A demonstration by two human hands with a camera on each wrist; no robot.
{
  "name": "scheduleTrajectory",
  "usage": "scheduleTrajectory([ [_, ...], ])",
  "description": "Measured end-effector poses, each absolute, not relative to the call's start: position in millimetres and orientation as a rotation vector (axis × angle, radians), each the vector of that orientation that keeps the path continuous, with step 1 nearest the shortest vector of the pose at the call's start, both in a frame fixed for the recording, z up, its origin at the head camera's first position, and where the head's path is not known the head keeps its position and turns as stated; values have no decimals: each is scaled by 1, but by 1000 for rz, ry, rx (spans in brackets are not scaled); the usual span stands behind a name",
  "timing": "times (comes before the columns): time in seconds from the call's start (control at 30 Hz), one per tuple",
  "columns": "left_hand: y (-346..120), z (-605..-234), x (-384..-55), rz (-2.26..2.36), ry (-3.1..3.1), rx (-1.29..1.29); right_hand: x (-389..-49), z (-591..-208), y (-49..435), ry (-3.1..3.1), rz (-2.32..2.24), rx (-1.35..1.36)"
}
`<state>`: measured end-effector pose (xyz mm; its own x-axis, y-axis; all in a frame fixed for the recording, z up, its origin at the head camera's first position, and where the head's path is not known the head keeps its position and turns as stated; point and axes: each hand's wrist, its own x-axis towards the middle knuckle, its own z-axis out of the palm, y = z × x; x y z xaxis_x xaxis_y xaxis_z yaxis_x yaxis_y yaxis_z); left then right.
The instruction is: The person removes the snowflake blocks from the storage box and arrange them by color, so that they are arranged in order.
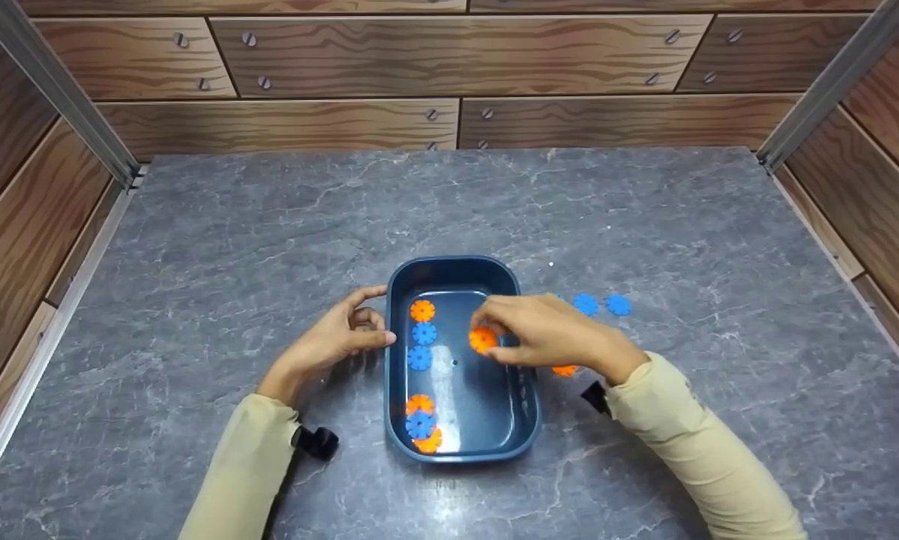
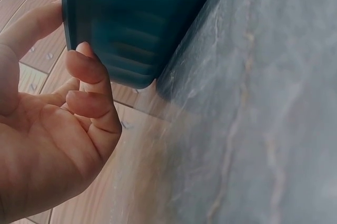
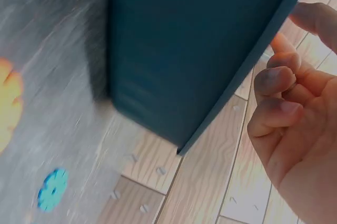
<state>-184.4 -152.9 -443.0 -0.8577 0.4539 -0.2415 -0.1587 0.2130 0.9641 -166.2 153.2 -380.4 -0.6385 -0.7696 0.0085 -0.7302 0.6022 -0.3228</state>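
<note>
The right hand [image 1: 543, 334] pinches one orange disc [image 1: 482, 340] over the right half of the bin [image 1: 479, 405], whose long axis runs front to back. The left hand [image 1: 329, 337], fingers loosely bent, touches the left rim [image 1: 387, 375], nearer the row inside: three orange discs [image 1: 422, 310], three blue discs [image 1: 424, 333]. On the surface [image 1: 690, 247], right: one orange, two blue, possibly a third blue, partly hidden.

Glare in tray [image 1: 487, 401], blurry wrist views
</note>
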Motion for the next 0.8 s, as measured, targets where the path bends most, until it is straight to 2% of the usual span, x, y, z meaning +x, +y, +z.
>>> scheduleTrajectory([
  [0.8,-154,-443,-185,1708,1987,306,-158,-372,214,2835,-385,-1081],
])
